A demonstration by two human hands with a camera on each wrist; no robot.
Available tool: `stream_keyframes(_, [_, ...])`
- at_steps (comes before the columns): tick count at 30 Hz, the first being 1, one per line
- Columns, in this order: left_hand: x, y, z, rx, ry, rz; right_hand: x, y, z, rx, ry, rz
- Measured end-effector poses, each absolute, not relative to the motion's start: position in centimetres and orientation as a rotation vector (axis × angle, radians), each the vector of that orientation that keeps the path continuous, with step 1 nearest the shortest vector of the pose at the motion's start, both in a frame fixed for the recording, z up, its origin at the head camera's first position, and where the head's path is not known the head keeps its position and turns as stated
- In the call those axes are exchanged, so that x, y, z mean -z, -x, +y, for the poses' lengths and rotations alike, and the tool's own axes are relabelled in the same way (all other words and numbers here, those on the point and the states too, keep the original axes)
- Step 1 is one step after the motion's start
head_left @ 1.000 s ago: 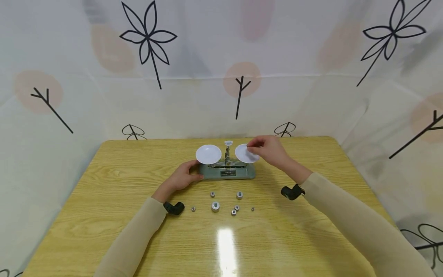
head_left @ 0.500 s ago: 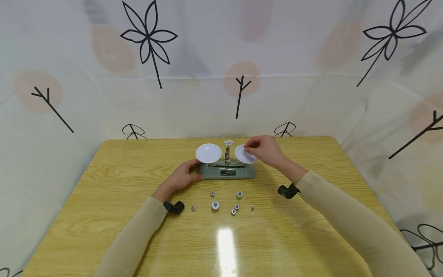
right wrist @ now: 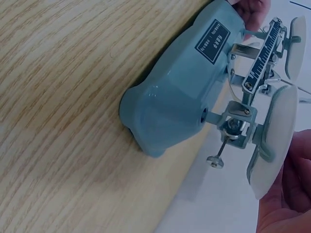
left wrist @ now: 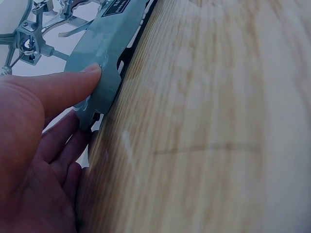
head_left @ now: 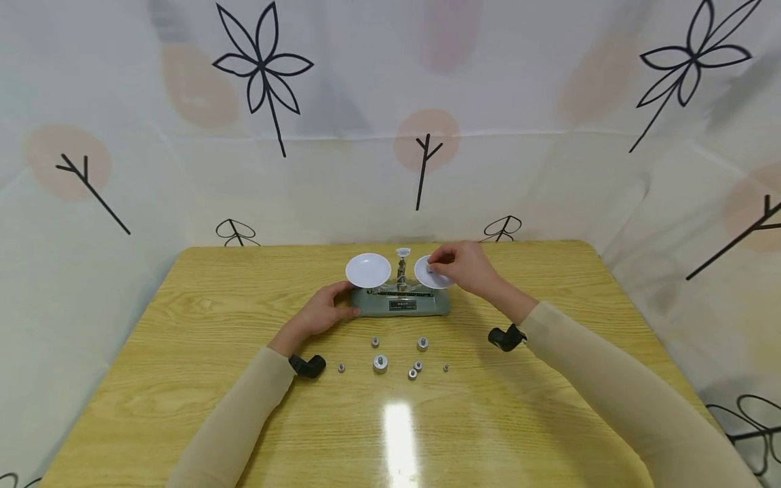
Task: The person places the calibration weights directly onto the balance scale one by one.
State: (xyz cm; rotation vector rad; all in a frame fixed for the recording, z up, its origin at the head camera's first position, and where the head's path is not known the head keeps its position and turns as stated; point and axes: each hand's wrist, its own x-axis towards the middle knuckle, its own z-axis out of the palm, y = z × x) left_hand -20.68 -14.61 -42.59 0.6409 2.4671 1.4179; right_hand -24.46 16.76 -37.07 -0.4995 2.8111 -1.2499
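Observation:
A balance scale (head_left: 403,303) with a blue-green base stands near the back of the table. My left hand (head_left: 323,310) grips the base's left end; in the left wrist view, the thumb (left wrist: 73,90) lies on its front and the fingers reach behind. Over the right white pan (head_left: 425,276), my right hand (head_left: 466,266) pinches a small greyish piece (head_left: 430,269) that looks like a metal weight, mostly covered by the fingers. The left pan (head_left: 368,270) holds nothing visible. In the right wrist view, the right pan (right wrist: 277,145) hides those fingertips.
Several metal weights of different sizes stand in front of the scale, among them a large one (head_left: 380,364), a medium one (head_left: 423,344) and a tiny one (head_left: 446,368). A patterned cloth (head_left: 342,183) hangs behind the wooden table (head_left: 232,379).
My right hand has shifted slightly left and a little lower over the right pan, and the greyish piece now shows at its fingertips. The left hand has stayed on the base.

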Motion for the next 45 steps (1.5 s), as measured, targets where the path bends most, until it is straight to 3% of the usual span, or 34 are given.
stream_keyframes(4, [42.7, 20.7, -14.7, -1.428, -0.636, 2.459, 37.2, 24.6, 16.8, 1.253, 0.492, 2.815])
stream_keyframes(11, [46.9, 23.2, -15.6, -1.437, -0.621, 2.473, 37.1, 24.6, 17.1, 1.264, 0.509, 2.814])
stream_keyframes(26, [46.9, 23.2, -15.6, -1.424, -0.598, 2.474, 36.5, 24.3, 18.8, 1.276, 0.525, 2.816])
stream_keyframes(45, [46.9, 23.4, -15.7, -1.429, -0.603, 2.472, 36.0, 21.1, 23.5, 1.306, 0.542, 2.887])
